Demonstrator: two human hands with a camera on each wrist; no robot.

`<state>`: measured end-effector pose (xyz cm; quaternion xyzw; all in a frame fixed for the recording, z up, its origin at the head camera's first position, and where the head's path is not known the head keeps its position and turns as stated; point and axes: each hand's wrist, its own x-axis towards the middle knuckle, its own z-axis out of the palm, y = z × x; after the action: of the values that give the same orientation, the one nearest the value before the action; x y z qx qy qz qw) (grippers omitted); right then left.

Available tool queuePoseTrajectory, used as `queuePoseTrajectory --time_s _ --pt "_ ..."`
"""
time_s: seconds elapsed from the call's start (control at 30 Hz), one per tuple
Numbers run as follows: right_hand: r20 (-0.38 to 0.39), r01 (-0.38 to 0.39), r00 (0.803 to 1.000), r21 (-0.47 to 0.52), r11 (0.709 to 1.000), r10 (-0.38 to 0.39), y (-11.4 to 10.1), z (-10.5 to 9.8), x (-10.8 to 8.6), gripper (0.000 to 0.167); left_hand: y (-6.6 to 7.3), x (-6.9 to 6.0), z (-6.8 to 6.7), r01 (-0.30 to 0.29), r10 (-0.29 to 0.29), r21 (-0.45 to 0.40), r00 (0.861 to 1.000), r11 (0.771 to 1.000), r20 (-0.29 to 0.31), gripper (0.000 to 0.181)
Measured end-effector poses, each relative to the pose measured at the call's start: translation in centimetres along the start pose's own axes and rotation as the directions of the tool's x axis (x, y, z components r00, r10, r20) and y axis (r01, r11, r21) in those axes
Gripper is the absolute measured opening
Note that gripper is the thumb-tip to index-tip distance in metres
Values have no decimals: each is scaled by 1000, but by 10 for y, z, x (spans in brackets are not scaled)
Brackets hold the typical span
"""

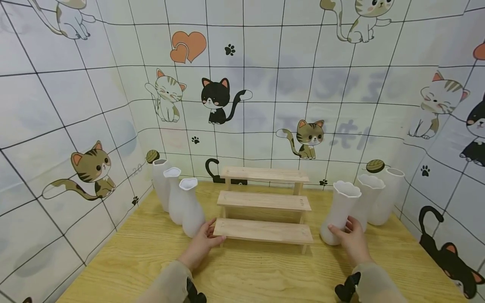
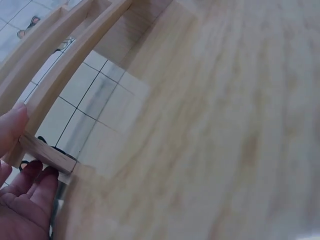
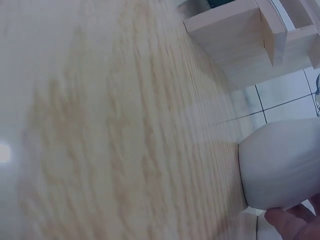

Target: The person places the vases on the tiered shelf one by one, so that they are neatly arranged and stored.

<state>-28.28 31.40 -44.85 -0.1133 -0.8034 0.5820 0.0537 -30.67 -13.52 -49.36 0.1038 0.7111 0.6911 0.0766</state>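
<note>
A three-tier wooden display stand [image 1: 261, 230] stands in the middle of the table. My left hand [image 1: 203, 244] holds the left end of its lowest step; in the left wrist view the thumb lies on the board [image 2: 60, 80] and the fingers [image 2: 42, 192] are by the leg. At the right, my right hand [image 1: 352, 240] grips the lower part of the nearest white vase [image 1: 341, 208], which has a wavy rim. That vase [image 3: 282, 162] stands upright on the table, thumb against its side. Part of the right hand is outside the right wrist view.
Two more white vases, one wavy-rimmed [image 1: 369, 193] and one round-rimmed [image 1: 386, 198], stand behind the held one. On the left, three white vases [image 1: 193, 214] stand in a row beside the stand. Walls with cat pictures [image 1: 261, 84] enclose the wooden table [image 1: 261, 277] at back and sides.
</note>
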Motion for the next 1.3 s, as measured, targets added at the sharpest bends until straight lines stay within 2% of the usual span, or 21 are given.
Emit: queuePoseTrajectory --time_s 0.13,0.27,0.53,0.77,1.03,1.3 --pt "27 6 1000 -9 1000 -5 3 -1 4 108 -5 2 -3 1 1 -47 999 999 32 91" --pt "44 10 999 -24 1000 -9 5 -2 6 107 -8 4 -6 13 -11 -57 999 998 46 90" --pt "50 21 999 -21 1000 -20 4 -2 7 103 -10 8 -11 37 -31 -99 997 994 66 85" --pt "63 32 998 -31 999 -30 4 -3 3 101 -8 7 -12 41 -31 -128 996 991 85 84" --pt "49 36 998 -51 998 -34 0 -6 -3 103 -6 8 -10 38 -25 -141 995 989 95 84" --pt "34 90 996 -38 995 -89 -9 -6 -9 97 -8 9 -10 49 -39 -144 996 988 76 82"
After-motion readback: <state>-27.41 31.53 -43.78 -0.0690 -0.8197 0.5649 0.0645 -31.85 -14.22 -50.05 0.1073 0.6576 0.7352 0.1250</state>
